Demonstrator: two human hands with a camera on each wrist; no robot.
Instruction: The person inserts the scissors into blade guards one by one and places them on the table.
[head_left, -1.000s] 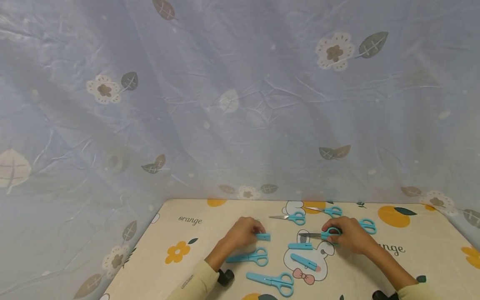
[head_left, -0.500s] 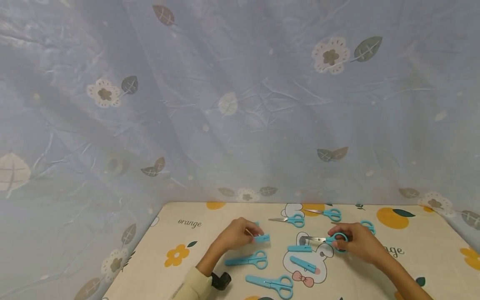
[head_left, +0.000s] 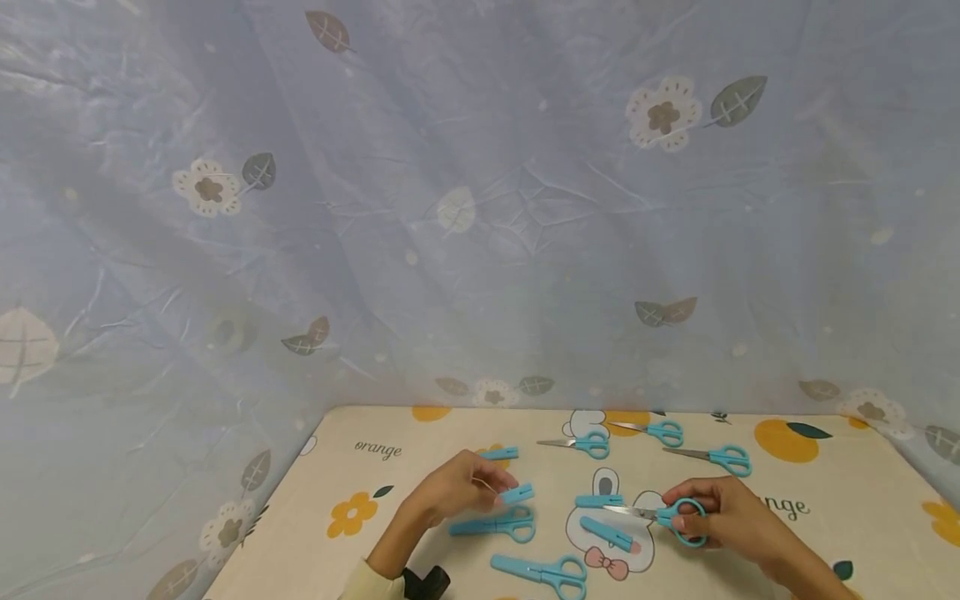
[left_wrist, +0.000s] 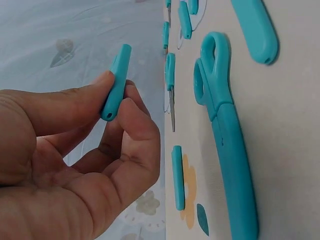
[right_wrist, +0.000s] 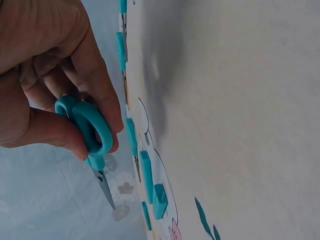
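My left hand (head_left: pixel 465 486) pinches a turquoise scissors cover (left_wrist: pixel 118 82) between thumb and fingers, held up off the table. In my right hand (head_left: pixel 738 517) are turquoise-handled scissors (right_wrist: pixel 90 127), gripped by the handle loops with the bare metal blades pointing left toward the cover. Below the left hand lie sheathed scissors (head_left: pixel 491 525), and a second sheathed pair (head_left: pixel 540 573) rests nearer the front. Two loose covers, one straight (head_left: pixel 592 501) and one slanted (head_left: pixel 606 533), lie between the hands. The held scissors' tips overlap the straight cover in the head view.
Three uncovered scissors lie toward the back: one left (head_left: pixel 588 444), one middle (head_left: pixel 663 432), one right (head_left: pixel 729 459). Another cover (head_left: pixel 504 453) lies behind the left hand. A patterned cloth covers the table (head_left: pixel 420 442), and a pale blue curtain (head_left: pixel 480 250) rises behind it.
My right hand has lifted the scissors and brought them nearer the front. The left hand has picked up its cover and moved it forward, uncovering another cover behind it.
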